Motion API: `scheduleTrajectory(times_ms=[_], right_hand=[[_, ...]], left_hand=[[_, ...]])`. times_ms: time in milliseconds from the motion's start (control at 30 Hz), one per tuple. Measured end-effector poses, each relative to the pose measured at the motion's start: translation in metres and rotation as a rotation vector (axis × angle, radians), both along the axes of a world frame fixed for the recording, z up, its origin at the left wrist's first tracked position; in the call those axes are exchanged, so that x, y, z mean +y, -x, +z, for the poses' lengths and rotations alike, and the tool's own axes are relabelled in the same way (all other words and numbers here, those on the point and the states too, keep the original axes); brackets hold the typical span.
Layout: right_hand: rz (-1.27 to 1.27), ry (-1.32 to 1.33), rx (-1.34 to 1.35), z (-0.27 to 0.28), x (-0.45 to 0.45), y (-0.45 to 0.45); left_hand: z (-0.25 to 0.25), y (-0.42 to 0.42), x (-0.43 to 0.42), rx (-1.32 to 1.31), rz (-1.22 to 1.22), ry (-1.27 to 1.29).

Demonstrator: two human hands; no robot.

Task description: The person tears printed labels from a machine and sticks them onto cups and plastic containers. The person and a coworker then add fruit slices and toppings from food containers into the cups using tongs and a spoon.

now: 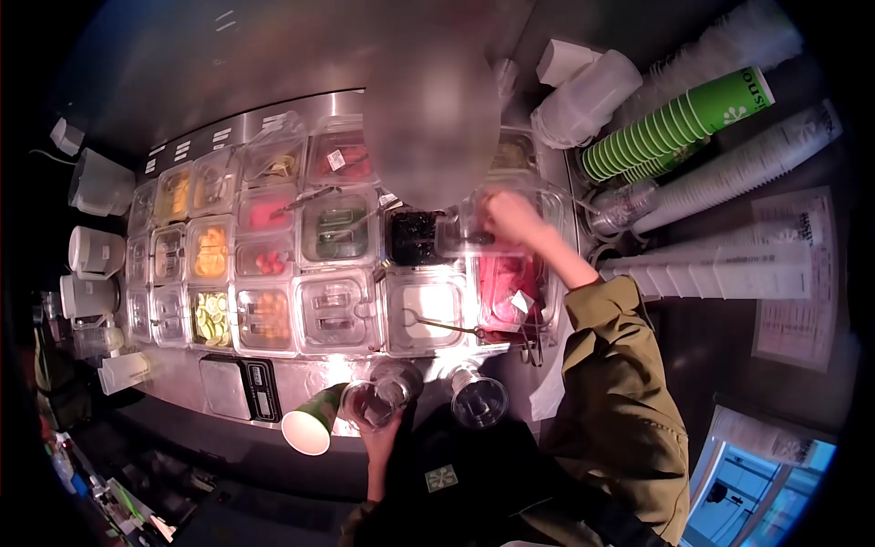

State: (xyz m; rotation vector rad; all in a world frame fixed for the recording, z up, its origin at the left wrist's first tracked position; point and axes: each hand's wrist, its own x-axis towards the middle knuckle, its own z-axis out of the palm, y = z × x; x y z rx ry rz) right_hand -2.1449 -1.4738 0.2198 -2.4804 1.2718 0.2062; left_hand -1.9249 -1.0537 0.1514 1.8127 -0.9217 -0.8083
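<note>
My left hand (379, 434) is wrapped round a clear plastic cup (357, 407) at the counter's front edge. A green paper cup (308, 432) with a white inside lies tilted beside it. Another clear cup (479, 402) stands to the right. Stretched out over the food pans, my right hand (512, 219) is smeared by motion, so I cannot make out its fingers or anything in them. It is nearest a pan of black pieces (413, 239) with a clear lid partly over it, and a pan of red food (504, 284). Tongs (442, 325) lie across a lidded pan.
Clear-lidded pans of fruit (212, 251) fill the counter's left half. A black scale (258, 387) sits in front of them. Stacked green cups (674, 123) and clear cups (738, 173) lean at the right. A blurred grey round shape (433, 100) hides the back middle.
</note>
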Motion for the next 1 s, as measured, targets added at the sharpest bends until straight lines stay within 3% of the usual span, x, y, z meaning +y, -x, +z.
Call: scheduleTrajectory(times_ms=[67, 267, 367, 467, 533, 600, 667, 733, 833, 1000], right_hand=[[0.043, 0.362, -0.152, -0.013, -0.022, 0.030], [-0.114, 0.203, -0.038, -0.046, -0.075, 0.056], [-0.142, 0.327, -0.052, -0.062, -0.079, 0.050], [-0.128, 0.740, -0.123, -0.054, -0.066, 0.025], [-0.063, 0.531, -0.170, -0.034, -0.045, -0.013], [0.096, 0.289, -0.299, -0.053, -0.007, -0.054], [0.225, 0.284, -0.132, -0.068, 0.025, -0.092], [0.247, 0.489, 0.111, -0.098, 0.036, -0.112], [0.253, 0.425, 0.235, -0.099, 0.040, -0.120], [0.274, 0.308, 0.078, -0.069, 0.034, -0.104]], left_hand=[[-0.002, 0.001, 0.003, 0.024, 0.011, -0.007], [-0.003, 0.004, 0.000, 0.131, 0.048, -0.034], [-0.002, 0.003, 0.001, 0.144, 0.042, -0.066], [-0.003, 0.001, 0.003, 0.081, 0.017, -0.063], [-0.003, 0.003, 0.000, 0.045, 0.028, -0.033], [-0.002, 0.006, -0.002, 0.102, 0.059, -0.072], [0.000, 0.004, -0.003, 0.103, 0.050, -0.096], [0.003, 0.002, -0.007, 0.052, 0.000, -0.100], [0.006, 0.002, -0.006, -0.013, -0.027, -0.039], [-0.001, 0.002, 0.000, 0.095, 0.035, -0.072]])
